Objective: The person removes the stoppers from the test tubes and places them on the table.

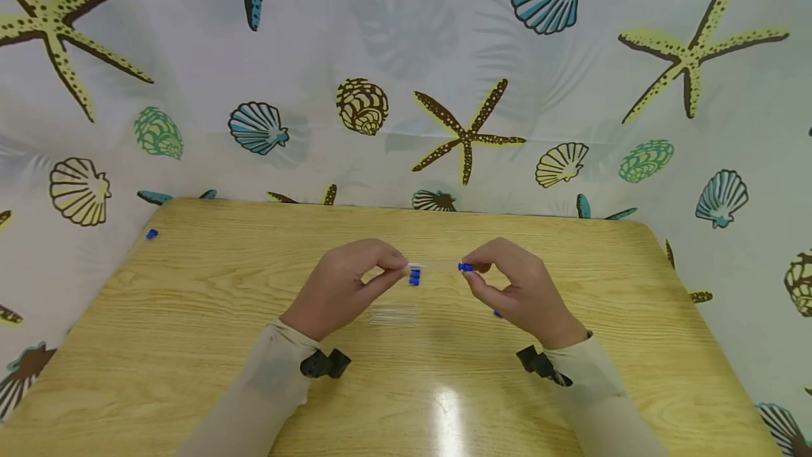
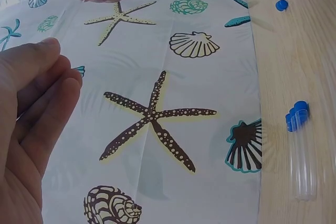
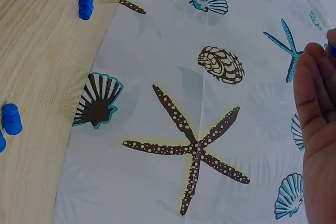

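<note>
Between finger and thumb, my left hand [image 1: 349, 284] pinches one end of a clear test tube [image 1: 438, 264], held level above the table. At the tube's other end, my right hand [image 1: 519, 289] pinches a blue cap [image 1: 466, 267]. The cap sits right at the tube's end in the head view. In the right wrist view the tube [image 3: 317, 4] runs between both hands, its capped end partly hidden by the right fingers. Several loose blue caps [image 1: 414, 276] lie on the table just beyond a row of clear test tubes [image 1: 393, 315].
Another blue cap [image 1: 497, 314] is partly covered by the right hand. A lone blue cap [image 1: 151, 234] lies at the far left corner of the wooden table [image 1: 241, 252]. Behind the table hangs a cloth [image 1: 304, 62] printed with shells and starfish.
</note>
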`<state>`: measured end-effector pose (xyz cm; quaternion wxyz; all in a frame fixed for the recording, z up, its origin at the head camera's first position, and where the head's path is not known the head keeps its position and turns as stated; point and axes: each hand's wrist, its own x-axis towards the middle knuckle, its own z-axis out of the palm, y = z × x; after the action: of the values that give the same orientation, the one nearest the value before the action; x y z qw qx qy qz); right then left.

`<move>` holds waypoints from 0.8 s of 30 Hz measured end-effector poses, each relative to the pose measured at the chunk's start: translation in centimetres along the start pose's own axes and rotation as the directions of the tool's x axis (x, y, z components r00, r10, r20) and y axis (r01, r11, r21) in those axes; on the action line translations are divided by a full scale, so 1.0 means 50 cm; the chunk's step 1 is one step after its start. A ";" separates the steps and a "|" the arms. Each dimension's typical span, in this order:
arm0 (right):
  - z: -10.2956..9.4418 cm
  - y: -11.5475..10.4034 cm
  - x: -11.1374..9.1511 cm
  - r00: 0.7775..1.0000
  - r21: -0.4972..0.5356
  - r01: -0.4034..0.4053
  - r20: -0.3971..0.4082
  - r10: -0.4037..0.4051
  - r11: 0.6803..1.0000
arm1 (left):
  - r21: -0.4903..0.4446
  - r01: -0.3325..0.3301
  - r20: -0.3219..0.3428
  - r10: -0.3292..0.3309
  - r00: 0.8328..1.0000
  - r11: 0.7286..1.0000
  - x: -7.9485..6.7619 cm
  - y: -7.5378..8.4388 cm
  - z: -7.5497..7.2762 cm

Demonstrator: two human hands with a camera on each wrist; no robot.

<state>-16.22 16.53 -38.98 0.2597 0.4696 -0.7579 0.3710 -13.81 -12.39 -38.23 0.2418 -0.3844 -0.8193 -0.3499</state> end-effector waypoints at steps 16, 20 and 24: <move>0.014 0.062 -0.023 0.937 -0.175 -0.311 0.108 0.332 0.934 | 0.175 0.376 0.175 -0.405 0.898 0.910 -0.014 -0.047 0.018; 0.019 0.081 -0.039 0.853 -0.222 -0.452 0.177 0.492 0.864 | 0.266 0.466 0.260 -0.528 0.808 0.844 -0.024 -0.069 0.031; 0.022 0.099 -0.050 0.769 -0.255 -0.548 0.222 0.600 0.797 | 0.325 0.493 0.309 -0.583 0.751 0.807 -0.034 -0.089 0.047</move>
<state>-19.67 18.35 -43.06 0.0592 0.2393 -0.9244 0.2912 -16.67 -13.44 -42.56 0.0016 -0.1630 -0.9605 -0.2256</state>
